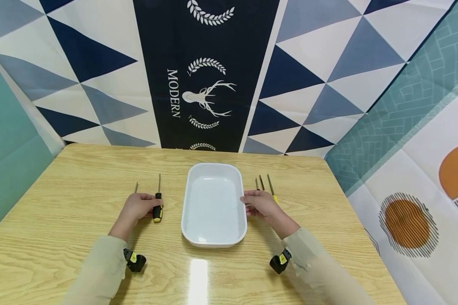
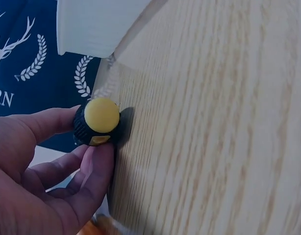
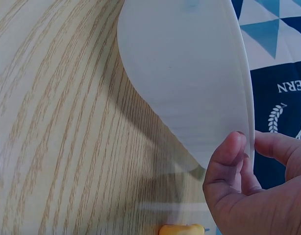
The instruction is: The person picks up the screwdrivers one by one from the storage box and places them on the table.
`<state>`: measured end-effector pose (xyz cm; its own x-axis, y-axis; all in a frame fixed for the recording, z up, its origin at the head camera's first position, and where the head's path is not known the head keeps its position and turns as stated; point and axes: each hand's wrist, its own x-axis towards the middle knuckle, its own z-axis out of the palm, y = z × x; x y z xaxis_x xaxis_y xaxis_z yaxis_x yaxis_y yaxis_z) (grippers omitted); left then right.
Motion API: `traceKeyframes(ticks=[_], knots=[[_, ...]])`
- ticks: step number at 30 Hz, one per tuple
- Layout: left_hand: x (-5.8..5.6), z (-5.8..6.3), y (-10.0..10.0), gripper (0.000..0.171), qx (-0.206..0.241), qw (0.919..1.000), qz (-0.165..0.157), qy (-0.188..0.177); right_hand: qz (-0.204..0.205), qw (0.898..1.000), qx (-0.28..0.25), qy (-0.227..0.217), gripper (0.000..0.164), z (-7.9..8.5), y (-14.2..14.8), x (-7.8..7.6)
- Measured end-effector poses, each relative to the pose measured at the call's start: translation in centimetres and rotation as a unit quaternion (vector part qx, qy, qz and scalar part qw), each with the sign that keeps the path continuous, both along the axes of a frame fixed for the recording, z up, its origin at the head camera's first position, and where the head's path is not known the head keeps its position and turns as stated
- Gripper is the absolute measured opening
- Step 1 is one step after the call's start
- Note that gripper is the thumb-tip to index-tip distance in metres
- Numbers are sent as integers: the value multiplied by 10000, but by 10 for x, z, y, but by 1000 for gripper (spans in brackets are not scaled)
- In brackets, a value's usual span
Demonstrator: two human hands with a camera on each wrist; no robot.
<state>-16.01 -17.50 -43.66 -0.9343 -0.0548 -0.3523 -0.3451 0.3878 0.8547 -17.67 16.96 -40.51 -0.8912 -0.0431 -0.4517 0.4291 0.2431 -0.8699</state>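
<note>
My left hand (image 1: 139, 206) pinches the black-and-yellow handle of a screwdriver (image 1: 158, 207), whose shaft points to the far side of the table. The left wrist view shows the handle's round yellow end (image 2: 102, 115) between thumb and fingers. A second metal shaft (image 1: 136, 187) sticks out beyond that hand, its handle hidden. In the middle stands a white rectangular dish (image 1: 213, 203) with nothing in it. My right hand (image 1: 262, 204) grips the dish's right rim, and in the right wrist view thumb and fingers lie on either side of the dish's edge (image 3: 249, 112).
Past my right hand lie several slim metal shafts, one with a yellow handle (image 1: 276, 198) partly covered by the hand. The wood-grain table (image 1: 168, 279) ends at a patterned backdrop (image 1: 202, 84). Each wrist carries a small black camera, such as the left one (image 1: 136, 262).
</note>
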Motion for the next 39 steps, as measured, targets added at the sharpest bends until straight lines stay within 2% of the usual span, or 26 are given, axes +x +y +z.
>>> traceKeyframes(ticks=[8,12,22,29,39], knots=[[1,4,5,40,-647,9979,-32,87,-12,10000,13,-12,38,0,0,0],[2,6,5,38,-767,9970,-28,85,-32,10000,-5,-27,38,1,-1,0],[5,11,2,36,-930,9956,-43,48,-54,10000,-50,-36,38,1,-2,0],[8,14,0,35,-1079,9940,-201,-31,-57,10000,-60,-36,38,1,-2,0],[10,14,-1,34,-995,9948,-214,-94,-29,10000,-14,24,37,2,-2,0]])
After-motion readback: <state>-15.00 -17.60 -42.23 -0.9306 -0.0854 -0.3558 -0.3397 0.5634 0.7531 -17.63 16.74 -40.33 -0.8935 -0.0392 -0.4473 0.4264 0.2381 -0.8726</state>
